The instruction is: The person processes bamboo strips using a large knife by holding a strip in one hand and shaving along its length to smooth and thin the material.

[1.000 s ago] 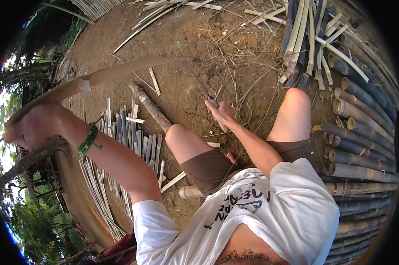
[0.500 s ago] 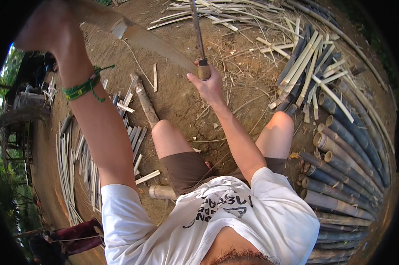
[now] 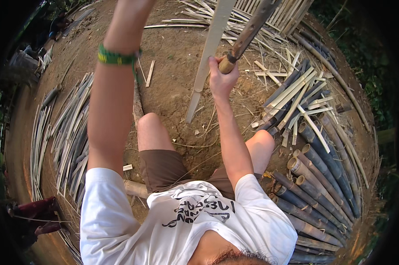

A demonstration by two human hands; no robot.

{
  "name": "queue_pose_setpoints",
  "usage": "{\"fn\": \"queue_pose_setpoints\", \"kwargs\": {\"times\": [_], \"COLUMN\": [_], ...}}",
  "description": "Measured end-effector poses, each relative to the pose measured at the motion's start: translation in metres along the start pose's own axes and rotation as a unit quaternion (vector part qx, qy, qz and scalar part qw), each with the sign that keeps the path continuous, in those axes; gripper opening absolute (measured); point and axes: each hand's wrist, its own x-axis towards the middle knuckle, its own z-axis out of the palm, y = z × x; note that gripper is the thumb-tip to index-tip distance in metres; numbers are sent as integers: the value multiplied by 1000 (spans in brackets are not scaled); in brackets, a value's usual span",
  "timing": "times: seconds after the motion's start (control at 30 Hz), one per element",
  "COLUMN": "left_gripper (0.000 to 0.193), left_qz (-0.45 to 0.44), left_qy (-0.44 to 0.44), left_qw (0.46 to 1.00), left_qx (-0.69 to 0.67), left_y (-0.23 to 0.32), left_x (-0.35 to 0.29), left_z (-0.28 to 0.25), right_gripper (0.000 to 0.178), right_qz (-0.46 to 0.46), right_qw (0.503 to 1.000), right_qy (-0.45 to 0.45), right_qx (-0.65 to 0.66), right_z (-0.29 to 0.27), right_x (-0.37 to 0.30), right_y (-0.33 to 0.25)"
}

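My right hand (image 3: 223,78) is closed round the short wooden handle (image 3: 227,65) of a machete. Its dark, stained blade (image 3: 256,28) slants up to the right, broad side showing. Close beside the right thumb hangs a long pale bamboo strip (image 3: 212,39); I cannot tell whether they touch. A node crosses the strip low down, and its upper part leaves the top edge. My left hand (image 3: 137,5) is cut off by that edge, fingers hidden, with a green band (image 3: 117,56) on the forearm below. Whether it holds the strip does not show.
Split bamboo strips (image 3: 69,132) lie in a heap at left, and more strips (image 3: 292,95) at right. Whole bamboo poles (image 3: 325,194) fan out at my right side. Far off is a strip pile (image 3: 190,22). A bamboo length (image 3: 136,189) lies by my left thigh.
The bamboo strip has swung from a leftward slant to nearly upright. My left arm has moved right and up, its hand mostly leaving view. The machete has tilted right, showing more blade face.
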Motion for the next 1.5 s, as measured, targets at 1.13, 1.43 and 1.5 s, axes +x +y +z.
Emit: {"fn": "queue_pose_setpoints", "kwargs": {"times": [1.13, 1.43, 1.5], "left_gripper": [45, 59, 60], "left_qz": [-242, -254, -253], "left_qy": [292, 219, 217], "left_qw": [879, 913, 919], "left_qx": [-290, -232, -210], "left_y": [13, 31, 35], "left_x": [-208, -189, -187], "left_z": [-47, -25, -21], "right_gripper": [24, 40, 41], "right_qz": [300, 210, 167], "right_qw": [936, 922, 928], "right_qy": [-178, -318, -317], "right_qx": [-39, -69, -106], "right_z": [-24, -29, -30], "right_x": [-102, -128, -132], "right_y": [14, -88, -79]}}
